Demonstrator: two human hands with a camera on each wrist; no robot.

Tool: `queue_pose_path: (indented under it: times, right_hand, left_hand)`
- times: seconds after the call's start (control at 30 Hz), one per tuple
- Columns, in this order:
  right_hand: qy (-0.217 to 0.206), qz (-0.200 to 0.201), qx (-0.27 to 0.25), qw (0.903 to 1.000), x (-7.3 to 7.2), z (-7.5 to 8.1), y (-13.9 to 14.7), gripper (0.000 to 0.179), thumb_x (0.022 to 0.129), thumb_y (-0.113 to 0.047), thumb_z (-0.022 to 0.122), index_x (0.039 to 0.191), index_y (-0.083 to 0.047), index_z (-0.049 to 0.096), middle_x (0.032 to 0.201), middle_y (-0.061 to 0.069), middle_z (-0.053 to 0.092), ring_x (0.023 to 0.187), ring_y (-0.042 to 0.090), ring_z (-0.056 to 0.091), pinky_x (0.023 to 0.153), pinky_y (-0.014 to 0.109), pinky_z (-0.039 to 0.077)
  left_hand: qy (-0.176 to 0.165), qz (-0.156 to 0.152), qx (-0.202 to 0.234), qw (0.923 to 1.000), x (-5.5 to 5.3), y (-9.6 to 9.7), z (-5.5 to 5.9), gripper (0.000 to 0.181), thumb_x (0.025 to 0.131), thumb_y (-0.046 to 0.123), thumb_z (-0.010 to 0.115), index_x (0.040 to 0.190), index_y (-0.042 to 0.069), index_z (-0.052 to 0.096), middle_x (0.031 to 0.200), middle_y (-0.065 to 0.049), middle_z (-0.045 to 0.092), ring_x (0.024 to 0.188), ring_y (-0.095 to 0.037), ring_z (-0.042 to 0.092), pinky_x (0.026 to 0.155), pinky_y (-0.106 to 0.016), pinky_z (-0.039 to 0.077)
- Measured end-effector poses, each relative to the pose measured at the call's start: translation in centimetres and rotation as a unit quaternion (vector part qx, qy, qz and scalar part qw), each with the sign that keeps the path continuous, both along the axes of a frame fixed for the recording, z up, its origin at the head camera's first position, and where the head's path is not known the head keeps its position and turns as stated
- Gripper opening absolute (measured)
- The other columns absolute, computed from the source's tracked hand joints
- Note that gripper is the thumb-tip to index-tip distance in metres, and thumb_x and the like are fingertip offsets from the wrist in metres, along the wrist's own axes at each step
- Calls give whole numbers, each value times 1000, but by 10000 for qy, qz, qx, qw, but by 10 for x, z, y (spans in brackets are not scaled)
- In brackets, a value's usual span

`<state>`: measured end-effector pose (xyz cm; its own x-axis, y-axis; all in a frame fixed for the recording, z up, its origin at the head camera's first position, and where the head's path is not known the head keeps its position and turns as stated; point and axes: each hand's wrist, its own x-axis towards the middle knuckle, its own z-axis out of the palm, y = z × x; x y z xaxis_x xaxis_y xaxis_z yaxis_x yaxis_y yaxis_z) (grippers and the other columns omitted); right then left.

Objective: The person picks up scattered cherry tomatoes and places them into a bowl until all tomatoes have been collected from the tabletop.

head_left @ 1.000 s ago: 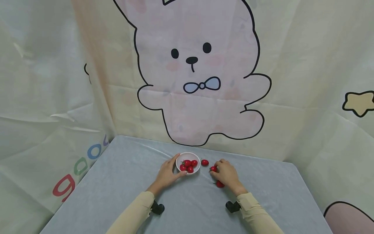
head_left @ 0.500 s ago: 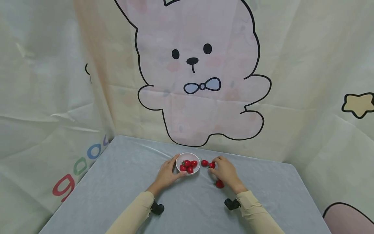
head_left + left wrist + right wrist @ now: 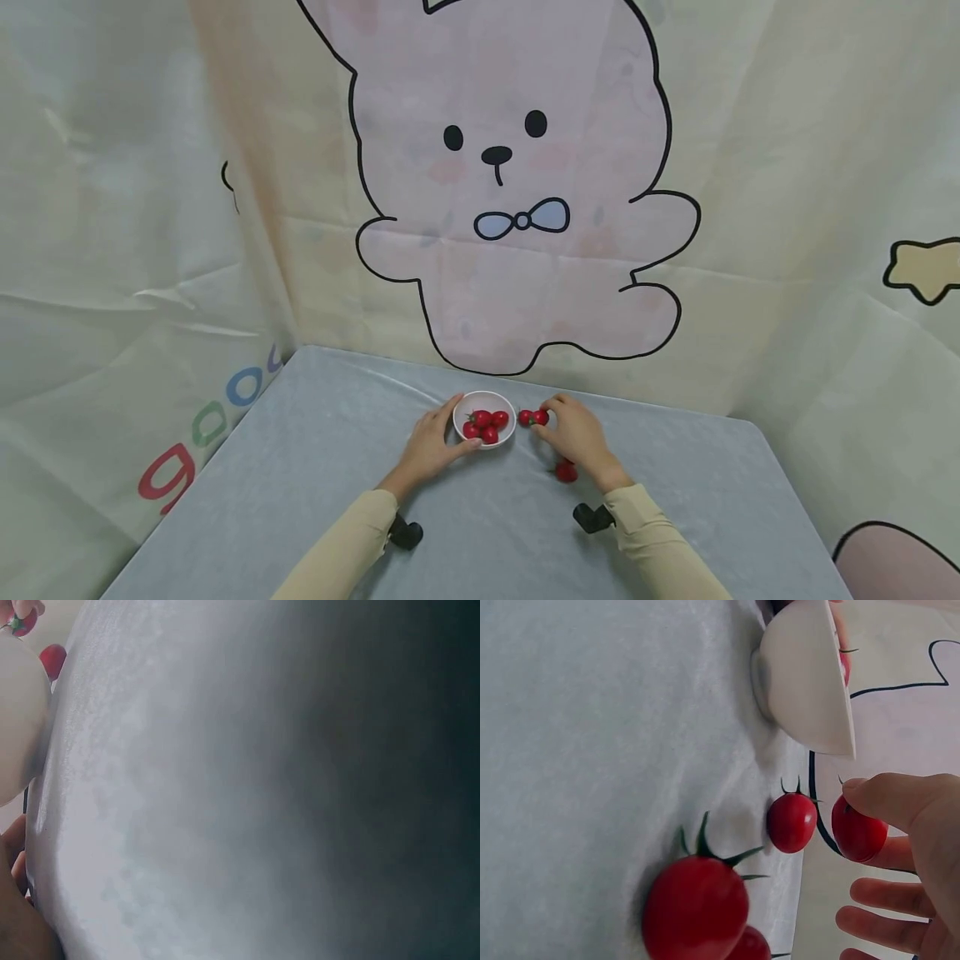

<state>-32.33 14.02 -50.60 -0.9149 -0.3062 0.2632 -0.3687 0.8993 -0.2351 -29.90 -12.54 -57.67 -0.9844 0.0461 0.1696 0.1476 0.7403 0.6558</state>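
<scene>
My left hand point(image 3: 429, 446) holds a small white bowl point(image 3: 806, 682) at its left side, thumb along the near rim. Several red cherry tomatoes point(image 3: 482, 419) lie inside it. Between thumb and forefinger, my right hand point(image 3: 577, 433) pinches another cherry tomato point(image 3: 859, 831) just right of the bowl, with the remaining fingers spread apart. A tomato point(image 3: 791, 823) with a green stem sits on the cloth between that hand and the bowl. Under the right wrist are a large-looking tomato point(image 3: 696, 911) and one partly hidden behind it point(image 3: 751, 945).
A grey-blue cloth point(image 3: 480, 533) covers the table. Behind the table hangs a pale curtain point(image 3: 750, 333) printed with a cartoon bear. Black wrist devices point(image 3: 406, 534) hang below both sleeves.
The right hand has carried its pinched tomato up and left, beside the tomato near the bowl. The left hand and bowl have stayed in place.
</scene>
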Motion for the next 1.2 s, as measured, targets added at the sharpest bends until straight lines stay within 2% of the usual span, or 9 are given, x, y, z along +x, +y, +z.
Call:
queue_pose_path:
  times: [0.5, 0.67, 0.83, 1.2]
  right_hand:
    - [-112, 100, -86, 9999, 4, 13, -12, 37, 78, -42, 73, 104, -16, 69, 109, 1, 64, 99, 20, 64, 81, 39, 53]
    - [-1, 232, -115, 9997, 5, 16, -17, 38, 77, -41, 75, 104, -15, 69, 107, 3, 64, 97, 21, 63, 84, 40, 53]
    - [84, 351, -139, 9993, 6, 15, -21, 37, 76, -40, 76, 103, -15, 70, 106, 3, 64, 97, 20, 63, 83, 39, 53]
    - [-58, 398, -141, 9991, 6, 13, -31, 37, 76, -40, 76, 104, -17, 69, 109, 2, 64, 99, 20, 63, 85, 40, 53]
  left_hand:
    - [10, -22, 44, 10000, 0, 1, 0, 91, 70, 74, 61, 146, 42, 24, 145, -2, 47, 131, -30, 43, 103, -56, 39]
    - [56, 3, 42, 10000, -1, 1, 1, 91, 69, 75, 61, 146, 42, 25, 145, -2, 47, 131, -30, 43, 104, -56, 38]
    - [41, 9, -7, 10000, 0, 2, 2, 91, 70, 74, 61, 146, 41, 25, 145, -3, 47, 130, -30, 44, 103, -55, 39]
    - [14, 13, -2, 10000, 1, 2, 2, 90, 71, 73, 61, 147, 41, 24, 144, -3, 47, 130, -30, 44, 104, -56, 38]
